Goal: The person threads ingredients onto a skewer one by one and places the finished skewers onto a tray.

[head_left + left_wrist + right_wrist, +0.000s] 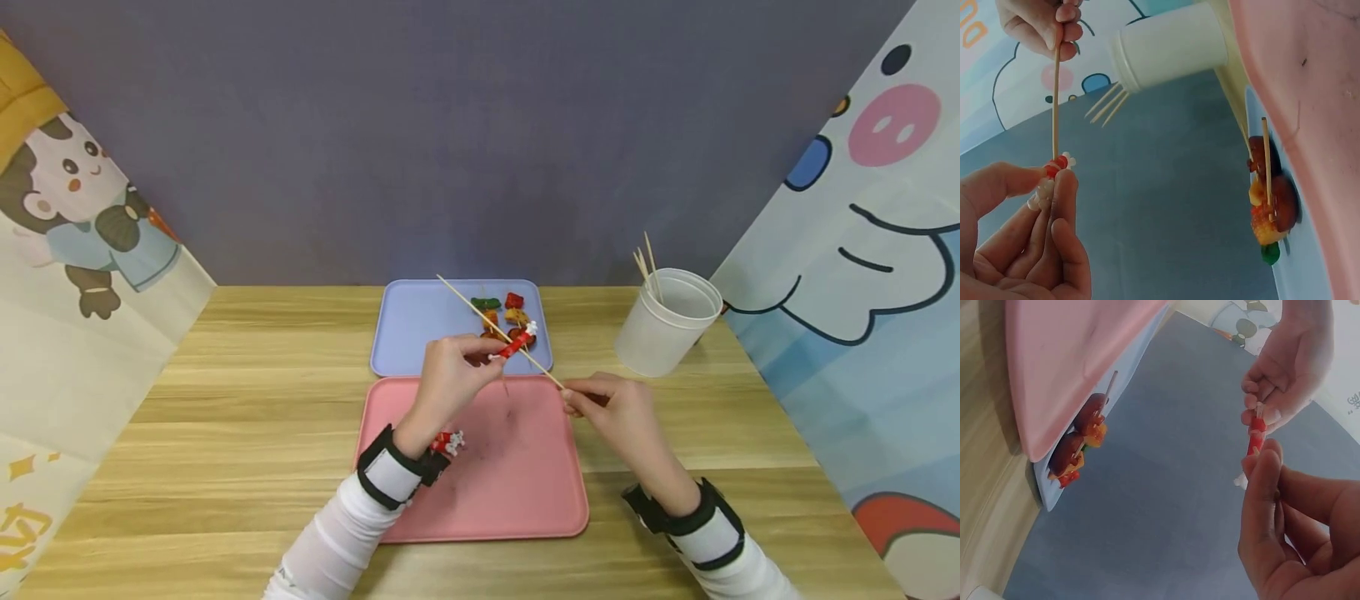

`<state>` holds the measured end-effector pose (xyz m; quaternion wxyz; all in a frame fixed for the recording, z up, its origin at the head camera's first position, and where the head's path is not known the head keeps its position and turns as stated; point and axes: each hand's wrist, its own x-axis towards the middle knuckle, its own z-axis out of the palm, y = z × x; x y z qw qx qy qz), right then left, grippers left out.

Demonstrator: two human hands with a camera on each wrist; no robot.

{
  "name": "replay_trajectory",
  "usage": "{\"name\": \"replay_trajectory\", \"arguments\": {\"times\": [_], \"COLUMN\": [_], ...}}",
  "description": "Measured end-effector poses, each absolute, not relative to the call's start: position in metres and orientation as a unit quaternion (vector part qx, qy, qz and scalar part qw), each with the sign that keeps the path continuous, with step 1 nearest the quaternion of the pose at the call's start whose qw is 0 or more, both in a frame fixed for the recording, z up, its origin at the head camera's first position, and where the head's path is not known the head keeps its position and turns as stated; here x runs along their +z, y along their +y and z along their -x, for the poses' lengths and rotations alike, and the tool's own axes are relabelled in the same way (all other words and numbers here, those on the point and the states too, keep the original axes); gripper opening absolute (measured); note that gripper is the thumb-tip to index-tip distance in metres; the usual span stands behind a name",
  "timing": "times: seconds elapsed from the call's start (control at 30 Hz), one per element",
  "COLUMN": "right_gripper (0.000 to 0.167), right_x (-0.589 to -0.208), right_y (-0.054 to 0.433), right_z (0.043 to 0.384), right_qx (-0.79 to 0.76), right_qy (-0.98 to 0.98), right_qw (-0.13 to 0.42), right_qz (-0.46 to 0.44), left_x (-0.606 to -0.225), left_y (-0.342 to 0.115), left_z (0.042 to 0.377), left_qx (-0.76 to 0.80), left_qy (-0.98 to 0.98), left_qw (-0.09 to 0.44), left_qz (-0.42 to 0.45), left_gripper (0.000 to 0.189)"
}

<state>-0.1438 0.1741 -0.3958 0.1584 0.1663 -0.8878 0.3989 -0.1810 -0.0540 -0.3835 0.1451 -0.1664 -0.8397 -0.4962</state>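
Note:
In the head view my left hand pinches a small red piece with knobbly white ends between thumb and fingers. My right hand pinches a thin wooden skewer near its lower right end. The skewer slants up to the left, crosses the red piece and shows beyond it. In the left wrist view, the skewer runs down to the red piece; I cannot tell whether it pierces it. Both hands are held above the trays. Another red-and-white piece lies on the pink tray, partly behind my left wrist.
Behind the pink tray, a blue tray carries skewered food pieces in green, red, yellow and brown. A white bucket with several wooden skewers stands at the back right. A grey panel rises behind the wooden table.

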Motion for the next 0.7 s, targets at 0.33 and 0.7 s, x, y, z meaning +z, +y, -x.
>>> {"name": "replay_trajectory", "arguments": {"times": [0.33, 0.7], "right_gripper": [0.01, 0.011], "right_x": [-0.394, -0.395], "right_y": [0.17, 0.168], "right_z": [0.143, 0.141], "right_qx": [0.439, 0.425], "right_qy": [-0.878, -0.88], "right_qw": [0.125, 0.144], "right_qz": [-0.145, -0.156], "left_x": [-0.386, -0.39], "left_y": [-0.045, -0.033], "left_z": [0.174, 0.164], "left_qx": [-0.484, -0.496], "left_qy": [-0.842, -0.836], "left_qw": [0.128, 0.076], "left_qz": [0.199, 0.225], "left_gripper": [0.015, 0.017]}}
